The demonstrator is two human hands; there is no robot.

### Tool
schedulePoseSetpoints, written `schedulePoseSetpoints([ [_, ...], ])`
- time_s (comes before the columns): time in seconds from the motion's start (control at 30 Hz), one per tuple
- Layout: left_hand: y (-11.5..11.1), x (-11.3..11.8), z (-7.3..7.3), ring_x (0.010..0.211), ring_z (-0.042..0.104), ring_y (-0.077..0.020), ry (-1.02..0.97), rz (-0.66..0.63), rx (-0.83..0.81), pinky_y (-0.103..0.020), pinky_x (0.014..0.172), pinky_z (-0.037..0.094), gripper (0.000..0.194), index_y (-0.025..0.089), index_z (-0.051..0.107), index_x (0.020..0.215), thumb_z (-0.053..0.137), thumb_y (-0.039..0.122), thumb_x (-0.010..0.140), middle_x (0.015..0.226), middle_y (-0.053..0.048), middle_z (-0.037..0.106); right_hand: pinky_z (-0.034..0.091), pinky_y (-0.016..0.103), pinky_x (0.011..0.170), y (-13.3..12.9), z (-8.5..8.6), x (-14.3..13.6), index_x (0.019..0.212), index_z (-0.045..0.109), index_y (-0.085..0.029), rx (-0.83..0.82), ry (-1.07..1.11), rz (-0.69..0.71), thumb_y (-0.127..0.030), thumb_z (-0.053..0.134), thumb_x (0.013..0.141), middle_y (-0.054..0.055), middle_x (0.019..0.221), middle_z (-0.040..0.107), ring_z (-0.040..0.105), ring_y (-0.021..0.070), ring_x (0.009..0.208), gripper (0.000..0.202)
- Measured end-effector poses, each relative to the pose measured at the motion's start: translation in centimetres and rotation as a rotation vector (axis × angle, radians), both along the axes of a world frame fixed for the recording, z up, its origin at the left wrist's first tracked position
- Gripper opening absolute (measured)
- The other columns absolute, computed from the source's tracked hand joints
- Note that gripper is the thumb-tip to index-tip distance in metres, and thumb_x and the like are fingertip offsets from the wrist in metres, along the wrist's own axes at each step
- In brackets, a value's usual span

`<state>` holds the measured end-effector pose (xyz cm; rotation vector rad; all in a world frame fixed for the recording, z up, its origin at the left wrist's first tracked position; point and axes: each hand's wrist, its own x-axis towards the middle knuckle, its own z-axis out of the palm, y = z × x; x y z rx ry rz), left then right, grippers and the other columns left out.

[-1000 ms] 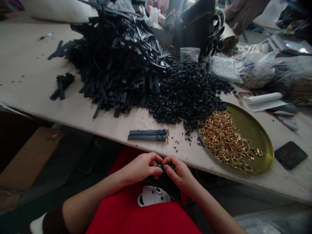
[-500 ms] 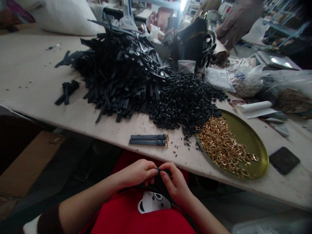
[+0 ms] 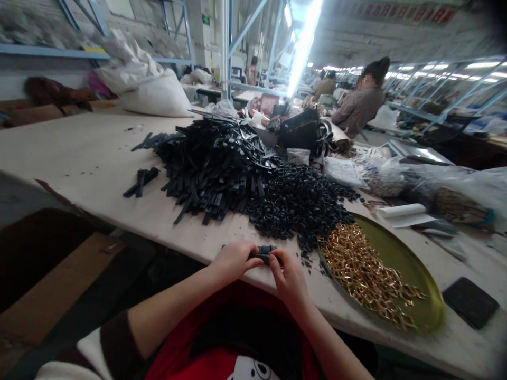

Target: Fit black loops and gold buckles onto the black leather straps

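At the table's front edge, my left hand (image 3: pixel 236 258) pinches a short dark strap (image 3: pixel 260 257). My right hand (image 3: pixel 289 278) has its thumb and fingers closed on the strap's right end. The buckle end is mostly covered by those fingers. Just behind lie the buckled straps (image 3: pixel 267 248), partly hidden by my left hand. Beyond them spreads a heap of small black loops (image 3: pixel 301 198), with a large pile of black strap pieces (image 3: pixel 209 163) to its left. Gold buckles (image 3: pixel 360 272) fill the left part of a round golden tray (image 3: pixel 430 303) on my right.
A dark flat square object (image 3: pixel 470 302) lies right of the tray. Two crossed strap pieces (image 3: pixel 140 182) rest at the left. Farther back are a white sack (image 3: pixel 154 89), a black bag (image 3: pixel 299 132) and plastic bags (image 3: pixel 380 174). A person (image 3: pixel 360 103) sits beyond the table.
Both hands have moved from over the lap up to the table edge, bringing the strap beside the buckled straps. The camera has tilted up, so more of the room shows.
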<state>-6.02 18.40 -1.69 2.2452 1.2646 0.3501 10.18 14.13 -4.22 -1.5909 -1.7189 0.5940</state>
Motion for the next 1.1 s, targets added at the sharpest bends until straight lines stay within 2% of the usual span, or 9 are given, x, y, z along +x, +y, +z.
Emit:
schedulePoseSetpoints([
  [0.17,3.9,-1.0,-0.7,0.084,0.055,-0.0186,0.109,0.12,0.184,-0.028,0.077,0.039,0.016,0.017,0.061,0.084,0.05,0.029,0.083,0.088,-0.006,0.061,0.041,0.037,0.077,4.5,-2.1,-0.2,0.087,0.06,-0.018,0.166,-0.17,0.026,-0.031,0.038,0.088,0.009,0.09,0.06,0.053,0.0217,0.085,0.026],
  [0.4,11.4,-1.6,-0.5,0.089,0.053,-0.0287,0.262,0.338,0.267,-0.039,0.077,0.036,0.018,0.01,0.059,0.087,0.048,0.024,0.082,0.091,-0.017,0.058,0.039,0.044,0.088,4.4,-4.6,-0.2,0.113,0.052,-0.017,0.143,-0.146,0.014,-0.033,0.043,0.086,0.013,0.11,0.057,0.049,0.0255,0.103,0.033],
  [0.5,12.4,-1.6,-0.2,0.082,0.055,-0.0266,0.297,0.366,0.258,-0.037,0.073,0.036,0.015,0.011,0.058,0.077,0.046,0.02,0.079,0.083,-0.014,0.059,0.039,0.045,0.089,4.3,-4.6,0.1,0.115,0.05,-0.017,0.141,-0.108,-0.002,-0.032,0.045,0.085,0.013,0.112,0.055,0.048,0.0258,0.105,0.034],
  [0.6,10.2,-2.8,0.8,0.072,0.054,-0.0197,0.216,0.414,0.224,-0.03,0.065,0.037,0.015,0.015,0.053,0.074,0.041,0.022,0.08,0.076,-0.007,0.057,0.037,0.045,0.091,3.9,-4.0,0.3,0.117,0.048,-0.019,0.197,-0.03,-0.038,-0.029,0.047,0.084,0.013,0.116,0.052,0.046,0.0261,0.108,0.035],
  [0.73,3.5,-5.1,2.4,0.058,0.048,-0.013,-0.319,0.524,-0.166,-0.024,0.056,0.038,0.018,0.019,0.044,0.066,0.041,0.031,0.079,0.058,0.002,0.047,0.04,0.039,0.084,3.0,-1.7,-0.4,0.103,0.057,-0.022,0.198,0.188,-0.028,-0.028,0.046,0.084,0.01,0.1,0.058,0.052,0.023,0.096,0.023],
  [0.83,-2.1,-5.6,2.4,0.057,0.046,-0.0116,-0.582,0.526,-0.445,-0.023,0.057,0.038,0.021,0.018,0.044,0.066,0.043,0.036,0.078,0.058,0.003,0.048,0.043,0.029,0.061,2.7,0.7,-1.5,0.09,0.059,-0.02,-0.164,0.494,0.082,-0.04,0.041,0.086,0.004,0.074,0.057,0.053,0.0162,0.066,0.027],
  [0.9,-4.8,-5.4,1.9,0.057,0.045,-0.0109,-0.679,0.473,-0.591,-0.023,0.056,0.037,0.022,0.017,0.046,0.067,0.047,0.037,0.077,0.06,0.002,0.05,0.035,0.024,0.046,2.5,1.8,-2.3,0.084,0.055,-0.019,-0.408,0.728,0.086,-0.05,0.04,0.083,-0.002,0.057,0.049,0.042,0.0108,0.048,0.035],
  [1.0,-6.3,-4.6,1.2,0.06,0.045,-0.0109,-0.719,0.36,-0.788,-0.022,0.055,0.036,0.023,0.015,0.049,0.072,0.051,0.038,0.076,0.065,0.001,0.052,0.023,0.02,0.039,1.6,2.4,-3.6,0.075,0.049,-0.018,-0.555,0.924,0.019,-0.056,0.051,0.074,-0.008,0.048,0.037,0.03,0.0064,0.04,0.038],
  [1.1,-5.4,-3.4,0.9,0.063,0.05,-0.0117,-0.769,0.297,-0.855,-0.022,0.056,0.037,0.029,0.014,0.05,0.082,0.054,0.042,0.076,0.072,-0.001,0.057,0.022,0.018,0.038,0.0,2.1,-4.6,0.073,0.048,-0.018,-0.618,0.893,0.072,-0.058,0.058,0.066,-0.009,0.047,0.038,0.031,0.0057,0.04,0.041],
])
